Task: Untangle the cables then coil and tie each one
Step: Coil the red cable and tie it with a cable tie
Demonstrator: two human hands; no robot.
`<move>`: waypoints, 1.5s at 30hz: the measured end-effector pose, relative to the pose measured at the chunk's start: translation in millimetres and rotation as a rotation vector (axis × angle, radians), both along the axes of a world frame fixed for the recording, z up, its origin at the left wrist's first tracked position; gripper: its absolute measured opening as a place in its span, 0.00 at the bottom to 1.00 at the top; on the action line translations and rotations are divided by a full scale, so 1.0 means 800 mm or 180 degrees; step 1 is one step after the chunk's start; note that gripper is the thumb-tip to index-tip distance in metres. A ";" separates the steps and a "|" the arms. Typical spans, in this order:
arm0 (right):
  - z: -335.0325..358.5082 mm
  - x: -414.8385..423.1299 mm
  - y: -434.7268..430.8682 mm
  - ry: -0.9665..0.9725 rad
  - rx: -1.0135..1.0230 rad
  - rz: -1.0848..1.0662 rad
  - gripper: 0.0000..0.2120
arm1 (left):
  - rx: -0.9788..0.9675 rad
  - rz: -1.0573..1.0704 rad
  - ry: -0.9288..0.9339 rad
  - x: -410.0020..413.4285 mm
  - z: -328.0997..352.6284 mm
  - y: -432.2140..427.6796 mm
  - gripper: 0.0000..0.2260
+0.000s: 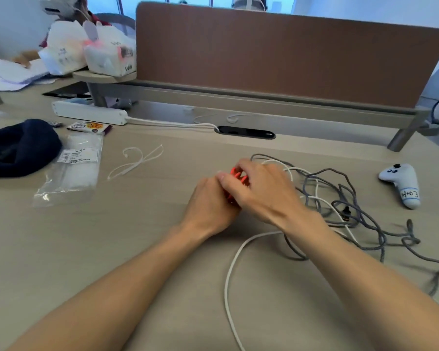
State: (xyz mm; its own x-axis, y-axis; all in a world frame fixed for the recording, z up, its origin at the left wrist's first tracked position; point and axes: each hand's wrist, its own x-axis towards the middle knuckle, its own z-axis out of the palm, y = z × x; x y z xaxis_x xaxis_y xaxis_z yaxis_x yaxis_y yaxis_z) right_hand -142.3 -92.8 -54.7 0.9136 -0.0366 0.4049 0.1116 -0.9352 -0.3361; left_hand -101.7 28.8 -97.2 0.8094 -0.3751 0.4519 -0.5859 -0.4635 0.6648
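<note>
Progress: partial. One orange cable (pixel 238 174) is gathered into a small bundle and held just above the desk (pixel 137 236), in front of the black cable slot (pixel 245 133) on the wearer's side of it. The left hand (pixel 211 201) and right hand (pixel 259 188) both close around this bundle, the right overlapping the left. Each grip is narrow and filled by the orange loops (the fingers cover the bundle, so whether a tie is already on it cannot be told). Outstanding: the grey braided cable (pixel 352 196) and the white cable (pixel 228 279) lie crossed over one another in loose, irregular loops to the right of the slot and nearer the wearer, neither coiled nor tied. Loose white ties (pixel 137 160) lie unused left of the slot, beside a clear bag (pixel 71 171). Assessment: the first cable appears near completion; two remain.
</note>
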 end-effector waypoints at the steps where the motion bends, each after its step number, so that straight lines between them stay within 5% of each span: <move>1: 0.001 0.003 0.006 -0.0023 -0.0068 0.0071 0.24 | 0.0050 0.0017 0.0049 0.001 0.003 0.002 0.10; 7: 0.008 0.035 0.032 -0.0323 0.0186 0.0303 0.14 | 0.0347 0.0187 0.0107 0.012 0.034 0.029 0.11; 9: 0.007 0.052 0.049 -0.0362 0.0176 0.0443 0.12 | 0.0268 0.0117 0.0642 0.022 0.036 0.048 0.05; 12: 0.010 0.074 0.084 -0.0431 0.0195 0.0699 0.10 | -0.0143 0.0013 0.1489 0.042 0.036 0.085 0.11; 16: 0.006 0.103 0.123 -0.0368 0.0205 0.0958 0.11 | -0.0390 0.0062 0.1574 0.063 0.025 0.125 0.07; 22: -0.004 0.160 0.153 0.0215 0.0694 0.1187 0.18 | -0.2176 0.0321 0.2154 0.104 -0.006 0.160 0.12; 29: -0.043 0.249 0.157 0.0500 0.0260 0.0718 0.05 | -0.3523 0.0339 0.2584 0.138 -0.003 0.187 0.17; 45: -0.043 0.257 0.147 0.0779 -0.0532 0.0473 0.04 | -0.3683 0.0317 0.2635 0.148 -0.005 0.194 0.18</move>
